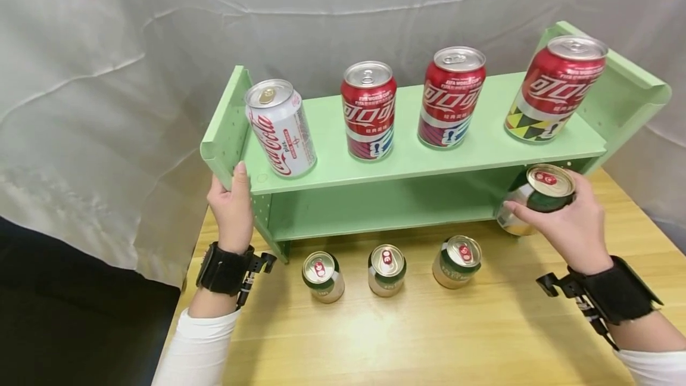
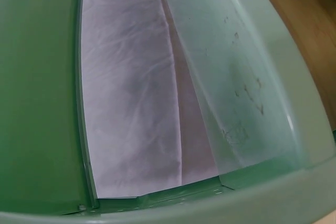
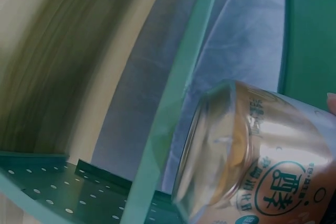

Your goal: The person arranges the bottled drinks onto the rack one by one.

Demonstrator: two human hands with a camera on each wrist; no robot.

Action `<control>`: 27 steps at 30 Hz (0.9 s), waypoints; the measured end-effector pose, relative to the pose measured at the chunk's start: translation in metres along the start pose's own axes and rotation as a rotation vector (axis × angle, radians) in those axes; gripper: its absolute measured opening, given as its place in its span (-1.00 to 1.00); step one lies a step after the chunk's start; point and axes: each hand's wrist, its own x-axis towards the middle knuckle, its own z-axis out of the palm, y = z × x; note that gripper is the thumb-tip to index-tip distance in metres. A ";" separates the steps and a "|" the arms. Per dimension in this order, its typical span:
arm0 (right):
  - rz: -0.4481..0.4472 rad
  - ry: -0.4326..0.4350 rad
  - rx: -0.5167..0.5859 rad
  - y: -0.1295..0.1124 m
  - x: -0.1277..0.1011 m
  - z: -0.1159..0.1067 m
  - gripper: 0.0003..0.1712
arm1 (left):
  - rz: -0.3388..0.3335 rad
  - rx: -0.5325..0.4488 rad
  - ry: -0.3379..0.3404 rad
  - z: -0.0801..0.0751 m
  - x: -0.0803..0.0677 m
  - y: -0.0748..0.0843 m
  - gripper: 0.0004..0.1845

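Note:
A two-tier green shelf (image 1: 386,202) stands on the wooden table. My left hand (image 1: 234,213) grips the front edge of its left side panel (image 1: 227,118), thumb in front. At the shelf's right end, my right hand (image 1: 581,231) holds a gold and green beer can (image 1: 546,200) by its sides, just in front of the lower tier and below the upper board. In the right wrist view the can (image 3: 283,161) is tilted, its base end near the lower tier's front edge (image 3: 170,98).
On the upper tier stand a white Coca-Cola can (image 1: 281,130) and red cola cans (image 1: 370,112), spaced apart. Several gold and green cans (image 1: 387,271) stand in a row on the table (image 1: 375,344) before the shelf. A grey cloth (image 1: 321,11) hangs behind.

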 end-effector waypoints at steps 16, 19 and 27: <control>0.042 -0.052 0.031 0.005 0.031 0.020 0.03 | 0.002 0.001 -0.006 -0.001 -0.003 -0.001 -0.59; 0.042 -0.062 0.044 0.006 0.035 0.022 0.02 | 0.005 0.005 -0.004 -0.001 -0.003 -0.001 -0.58; -0.026 -0.056 0.126 0.007 0.048 0.028 0.01 | -0.003 0.005 0.010 0.000 -0.001 -0.001 -0.58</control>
